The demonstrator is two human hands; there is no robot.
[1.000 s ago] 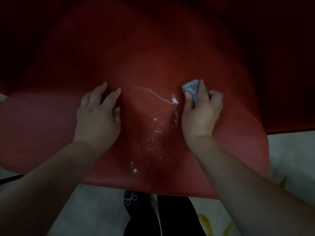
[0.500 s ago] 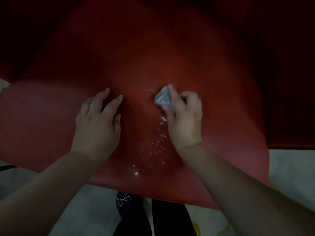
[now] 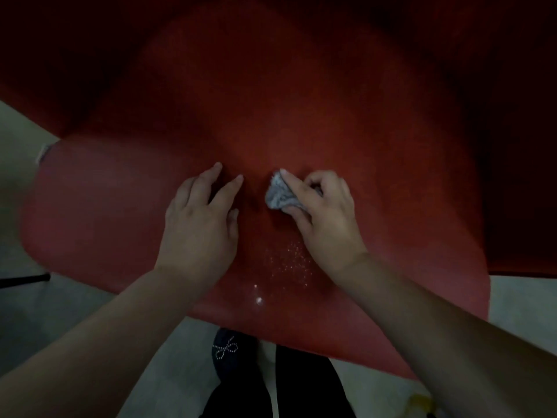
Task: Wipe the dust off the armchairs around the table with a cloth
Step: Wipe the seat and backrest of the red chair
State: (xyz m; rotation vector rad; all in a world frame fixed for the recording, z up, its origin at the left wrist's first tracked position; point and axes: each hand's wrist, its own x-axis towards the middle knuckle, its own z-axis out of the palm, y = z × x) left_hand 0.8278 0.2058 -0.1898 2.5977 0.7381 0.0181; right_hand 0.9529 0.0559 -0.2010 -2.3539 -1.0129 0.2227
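Bare forearms, dark trousers [image 3: 304,387], dark bow-studded shoe [image 3: 232,354].

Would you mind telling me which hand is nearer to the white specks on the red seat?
Right. The right hand lies just above the white specks; the left hand rests further left.

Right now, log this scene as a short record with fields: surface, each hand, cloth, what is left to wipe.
surface: red armchair seat, seen from above in dim light
left hand: flat on the seat, fingers straight, holding nothing
right hand: grips the cloth and presses it to the seat
cloth: grey, bunched, mostly under the right hand's fingers, beside the left hand but apart from it
left to wipe: pale specks on the seat nearer the front edge, below the cloth
floor: light, visible past the seat's front edge
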